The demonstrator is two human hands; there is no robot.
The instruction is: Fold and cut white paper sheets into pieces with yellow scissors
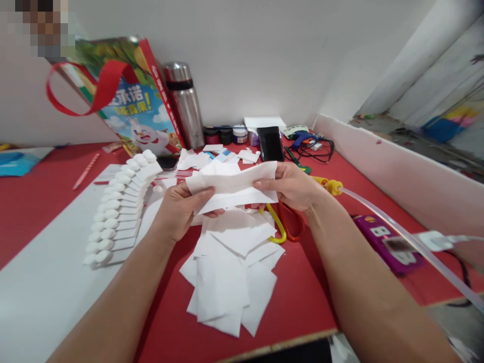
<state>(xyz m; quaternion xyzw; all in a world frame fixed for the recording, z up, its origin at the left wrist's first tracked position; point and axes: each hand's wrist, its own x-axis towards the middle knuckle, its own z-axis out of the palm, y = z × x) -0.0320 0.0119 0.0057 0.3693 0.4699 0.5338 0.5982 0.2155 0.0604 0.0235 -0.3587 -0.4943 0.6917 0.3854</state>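
A folded piece of white paper (234, 185) is stretched level between my two hands above the table. My left hand (187, 204) pinches its left end, thumb on top and fingers underneath. At the other end my right hand (293, 184) grips the paper the same way. Below lies a loose pile of white paper pieces (223, 285). Yellow and red looped handles (282, 229) show partly under my right hand; what they belong to is hidden. Left of my left hand, a curved row of folded white pieces with rounded white ends (113, 212) stands on a pale sheet.
Along the wall stand a colourful gift bag (151, 116), a steel thermos (185, 106) and small jars (226, 135). A black phone-like object (270, 143) leans behind the paper scraps. To the right are a clear tube (401, 234), a purple box (389, 247) and a low white partition (401, 186).
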